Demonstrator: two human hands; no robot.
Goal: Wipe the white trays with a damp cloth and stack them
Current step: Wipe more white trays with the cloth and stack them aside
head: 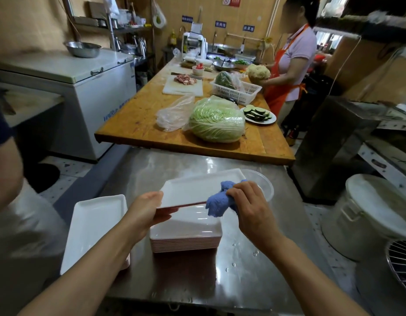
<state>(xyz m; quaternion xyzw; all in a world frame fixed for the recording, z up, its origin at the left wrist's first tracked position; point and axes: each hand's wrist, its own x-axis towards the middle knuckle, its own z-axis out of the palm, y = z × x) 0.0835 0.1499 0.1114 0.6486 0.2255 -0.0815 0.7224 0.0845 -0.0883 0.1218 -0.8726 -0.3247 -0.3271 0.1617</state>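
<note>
My left hand (pixel 147 210) grips the near left edge of a white tray (pixel 192 190) and holds it tilted above a stack of several white trays (pixel 186 238) on the steel table (pixel 254 281). My right hand (pixel 247 204) holds a bunched blue cloth (pixel 218 205) against the raised tray's near right edge. A second pile topped by a white tray (pixel 94 229) lies at the left of the table.
A clear plastic tub (pixel 263 183) sits behind the raised tray. Beyond is a wooden table (pixel 138 128) with cabbage (pixel 216 119), a basket and plates; a person in an orange apron (pixel 288 65) works there. A white lidded bucket (pixel 366 215) stands right, a chest freezer (pixel 88 87) left.
</note>
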